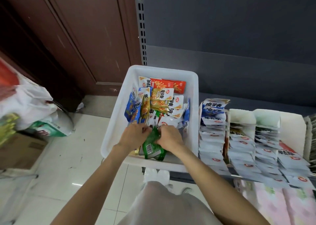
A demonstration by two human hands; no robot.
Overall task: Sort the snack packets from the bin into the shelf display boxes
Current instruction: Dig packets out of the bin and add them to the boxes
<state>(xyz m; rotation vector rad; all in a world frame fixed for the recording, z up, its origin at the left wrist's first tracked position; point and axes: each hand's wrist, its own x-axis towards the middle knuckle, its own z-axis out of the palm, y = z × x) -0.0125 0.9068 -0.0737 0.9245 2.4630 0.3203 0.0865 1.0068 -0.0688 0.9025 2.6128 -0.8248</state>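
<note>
Both hands down in the white bin (118, 115), at its near end. Left hand (132, 135) and right hand (169, 137) side by side, a green packet (151, 147) between them. Fingers of both curled onto that packet's upper part; each grip apparently pinching it, though the fingertips are partly hidden behind the knuckles and the crinkled film.

Green packet lying lengthwise toward the bin's near wall, long axis running roughly from the bin's far end to its near rim, lower end with the barcode label resting close to that rim. Directly below both grips, neither hand clearly nearer; the right hand sitting slightly further over its upper corner.

Further into the bin, beyond the hands: a loose heap of other snack packets (160, 98), blue, gold, red and white, overlapping at all angles.

Just right of the bin, on the same shelf: display boxes (241, 115) in a row, already filled with stacked white-backed packets. Likely next: lifting the green packet clear of the bin and carrying it rightward; the matching box seemingly the green-tinted one, well right of the bin.
</note>
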